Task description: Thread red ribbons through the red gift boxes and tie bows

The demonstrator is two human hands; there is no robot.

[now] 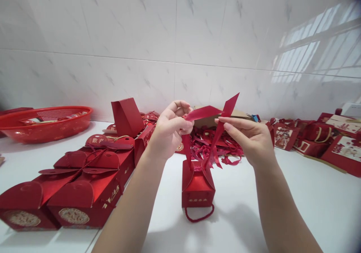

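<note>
A small red gift box (198, 192) stands on the white table, with a red cord handle (199, 220) hanging at its front. From its top rises a red ribbon (203, 112), both ends held up above the box. My left hand (174, 127) is closed on one length of it. Thumb and fingertips of my right hand (248, 136) pinch the other length, whose pointed tip sticks up past the fingers. The two lengths meet near my right fingertips; whether they cross or loop there I cannot tell.
Several red gift boxes (73, 192) stand in rows at the left. Behind them are a taller red box (128, 116) and a red plastic basket (46, 132). A heap of red ribbons (217, 144) lies behind my hands. More red boxes (316, 136) sit at the right, before the tiled wall (175, 31).
</note>
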